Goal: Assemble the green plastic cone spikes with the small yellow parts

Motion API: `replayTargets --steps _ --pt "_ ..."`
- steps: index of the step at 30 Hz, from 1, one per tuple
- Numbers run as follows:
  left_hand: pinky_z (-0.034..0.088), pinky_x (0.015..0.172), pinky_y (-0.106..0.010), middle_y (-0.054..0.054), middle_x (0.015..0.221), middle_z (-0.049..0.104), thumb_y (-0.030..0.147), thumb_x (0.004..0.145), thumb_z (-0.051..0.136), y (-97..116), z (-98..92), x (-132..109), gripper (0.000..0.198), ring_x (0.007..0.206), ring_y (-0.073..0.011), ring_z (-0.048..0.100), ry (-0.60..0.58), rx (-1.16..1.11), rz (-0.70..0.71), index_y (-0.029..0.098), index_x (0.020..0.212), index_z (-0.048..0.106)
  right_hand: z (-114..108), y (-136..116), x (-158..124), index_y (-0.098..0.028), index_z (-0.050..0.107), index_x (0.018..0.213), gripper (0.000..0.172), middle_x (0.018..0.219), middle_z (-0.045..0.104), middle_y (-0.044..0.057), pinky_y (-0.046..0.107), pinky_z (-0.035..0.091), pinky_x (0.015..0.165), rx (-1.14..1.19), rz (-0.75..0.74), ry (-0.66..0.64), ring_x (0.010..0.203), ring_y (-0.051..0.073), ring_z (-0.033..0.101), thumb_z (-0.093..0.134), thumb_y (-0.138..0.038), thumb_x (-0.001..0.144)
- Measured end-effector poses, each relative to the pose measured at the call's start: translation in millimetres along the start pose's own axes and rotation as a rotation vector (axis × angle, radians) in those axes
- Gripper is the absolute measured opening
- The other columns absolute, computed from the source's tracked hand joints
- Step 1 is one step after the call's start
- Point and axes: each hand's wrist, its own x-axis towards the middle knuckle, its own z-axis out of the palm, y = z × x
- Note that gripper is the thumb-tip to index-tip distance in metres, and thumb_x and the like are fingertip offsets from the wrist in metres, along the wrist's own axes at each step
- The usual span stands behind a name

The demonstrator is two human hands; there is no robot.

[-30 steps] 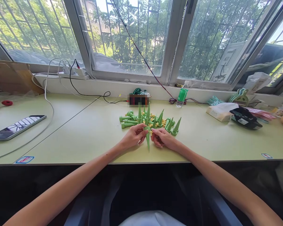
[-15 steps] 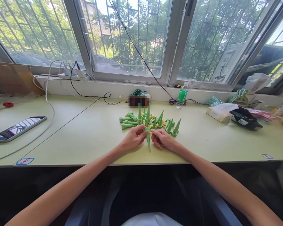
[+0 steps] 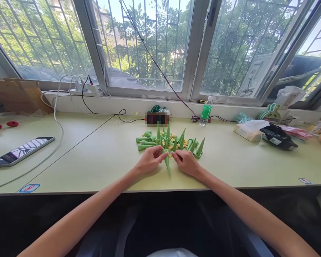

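My left hand (image 3: 149, 160) pinches a green plastic watering spike (image 3: 167, 167) near its wide end, with the tip pointing down toward the table's front edge. Against the spike's side is a small yellow valve piece (image 3: 170, 155), gripped between the thumb and curled fingers of my right hand (image 3: 187, 162). Just beyond both hands lies a pile of similar parts: several green spikes (image 3: 200, 149) stand tip up, while green tubular pieces (image 3: 147, 146) lie on their sides at the left. More small yellow parts are scattered among them.
Behind the pile is a dark box-like device (image 3: 157, 119) with a cable. A water bottle (image 3: 205, 112) stands near the window ledge. To the right are a tissue box (image 3: 247, 132) and a black package (image 3: 279, 137); a phone (image 3: 23, 151) with a white cable lies left.
My right hand has turned, its fingers now curled more tightly around the yellow valve piece. The spike in my left hand has shifted slightly left. The whole view has moved a little.
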Motion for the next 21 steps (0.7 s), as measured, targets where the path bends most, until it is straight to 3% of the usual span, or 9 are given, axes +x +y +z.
replayTargets --steps 5,16,21 --pt "0.025 0.047 -0.023 0.006 0.054 0.041 0.044 0.087 0.063 -3 0.8 0 0.031 0.049 -0.0086 0.034 0.034 0.155 0.038 0.015 0.075 0.058 0 0 -1 -0.022 0.039 0.063 0.043 0.058 0.047 0.0 0.028 0.026 0.058 -0.037 -0.014 -0.029 0.053 0.013 0.039 0.041 -0.039 0.102" --pt "0.031 0.054 -0.025 0.003 0.055 0.056 0.04 0.089 0.061 -11 4.9 -2 0.025 0.051 -0.0129 0.049 -0.012 0.476 0.082 0.016 0.096 0.065 0 -2 -1 -0.021 0.044 0.068 0.035 0.059 0.049 -0.001 0.027 0.028 0.058 -0.071 -0.018 -0.054 0.055 0.013 0.042 0.045 -0.035 0.1" --pt "0.034 0.056 -0.024 0.004 0.058 0.054 0.027 0.095 0.049 -11 -1.9 -5 0.02 0.052 -0.0115 0.047 0.037 0.495 0.225 0.019 0.104 0.066 2 1 0 -0.022 0.043 0.068 0.036 0.058 0.048 -0.002 0.026 0.027 0.057 -0.087 0.001 -0.004 0.051 0.013 0.04 0.043 -0.036 0.101"
